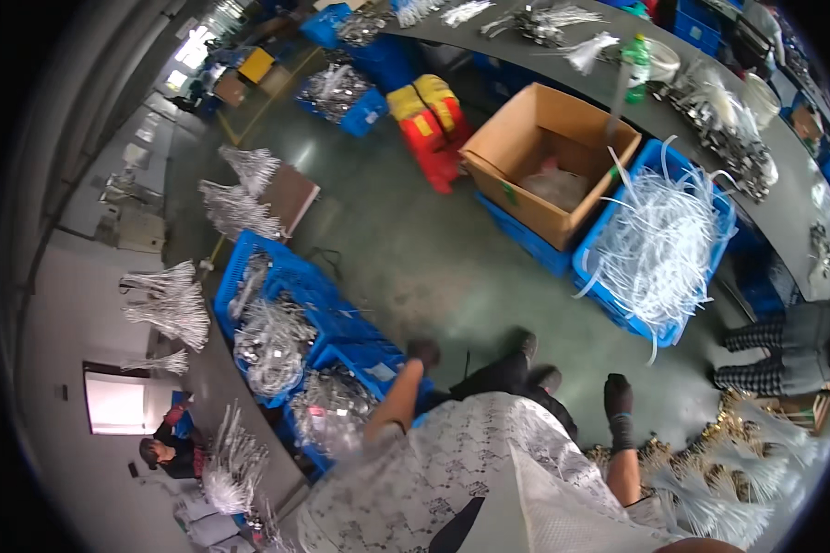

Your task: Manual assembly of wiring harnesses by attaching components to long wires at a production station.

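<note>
below and left of the open cardboard box: left hand, dark-covered, seemingly gloved, blurred, just beside the end of a blue crate of bagged silvery parts; contact and finger closure cannot be told.

below the box, to its right: right hand, likewise dark, hanging low over the floor; no object visible in it, though whether the fingers are curled or slack cannot be told.

directly under the box: one blue tote, probably serving as a stand to keep the cardboard off the floor.

right of the box, close alongside: blue basket, heaped with loose white strips; ends spill over the rim, presumably because the strips are long and springy.

far left of the box: clear-bagged coils in a second crate, bagging likely to stop tangling.

lower right of the box: white strands with gold-coloured ends, laid in bunches, perhaps for easy counting.

labels: pale tag on the crate nearest the left hand, and wrapper on the green bottle above the box; lettering too small to read. shirt: repeated grey print, illegible.
</note>
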A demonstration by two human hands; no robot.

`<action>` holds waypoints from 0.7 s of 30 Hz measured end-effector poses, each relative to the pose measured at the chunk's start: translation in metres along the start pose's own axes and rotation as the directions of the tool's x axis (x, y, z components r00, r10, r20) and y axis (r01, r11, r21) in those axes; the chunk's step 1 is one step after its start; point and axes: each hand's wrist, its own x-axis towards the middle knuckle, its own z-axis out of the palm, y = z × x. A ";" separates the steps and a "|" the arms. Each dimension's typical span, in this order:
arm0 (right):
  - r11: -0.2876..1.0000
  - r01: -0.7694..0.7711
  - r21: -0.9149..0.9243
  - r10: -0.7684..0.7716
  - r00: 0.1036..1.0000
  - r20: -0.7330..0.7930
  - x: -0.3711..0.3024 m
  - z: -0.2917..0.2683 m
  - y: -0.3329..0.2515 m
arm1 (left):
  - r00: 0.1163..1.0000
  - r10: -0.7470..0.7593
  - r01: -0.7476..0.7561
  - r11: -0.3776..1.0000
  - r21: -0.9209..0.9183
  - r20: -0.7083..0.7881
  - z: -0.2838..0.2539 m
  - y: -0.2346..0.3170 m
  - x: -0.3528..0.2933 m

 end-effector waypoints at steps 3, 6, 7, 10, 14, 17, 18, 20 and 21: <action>0.991 0.081 0.107 -0.090 0.993 0.077 0.074 0.000 -0.072 | 0.930 -0.058 0.140 0.969 -0.203 0.362 0.016 0.017 -0.087; 0.944 0.323 0.064 -0.326 0.945 0.033 0.150 0.031 -0.141 | 0.833 -0.247 0.442 0.836 -0.326 0.495 0.034 -0.003 -0.126; 0.920 0.392 0.029 -0.393 0.917 0.070 0.176 0.049 -0.166 | 0.848 -0.292 0.475 0.787 -0.393 0.442 0.032 -0.007 -0.136; 0.930 0.210 0.301 -0.272 0.945 0.181 0.245 0.093 -0.268 | 0.962 -0.190 0.256 0.882 -0.395 0.199 0.050 -0.056 -0.105; 0.868 0.389 0.308 -0.459 0.865 0.201 0.308 0.162 -0.427 | 0.982 -0.190 0.179 0.897 -0.404 0.012 0.074 -0.149 -0.072; 0.850 0.435 0.296 -0.515 0.805 0.294 0.342 0.198 -0.513 | 0.942 -0.334 0.284 0.804 -0.522 -0.003 0.056 -0.219 -0.043; 0.828 0.456 0.326 -0.551 0.769 0.324 0.355 0.204 -0.535 | 0.911 -0.411 0.372 0.782 -0.499 0.036 0.042 -0.246 -0.036; 0.776 0.497 0.389 -0.624 0.695 0.357 0.375 0.225 -0.567 | 0.870 -0.489 0.472 0.792 -0.388 0.062 0.031 -0.304 -0.026; 0.780 0.492 0.387 -0.618 0.704 0.351 0.386 0.229 -0.576 | 0.875 -0.480 0.463 0.800 -0.382 0.056 0.024 -0.327 -0.019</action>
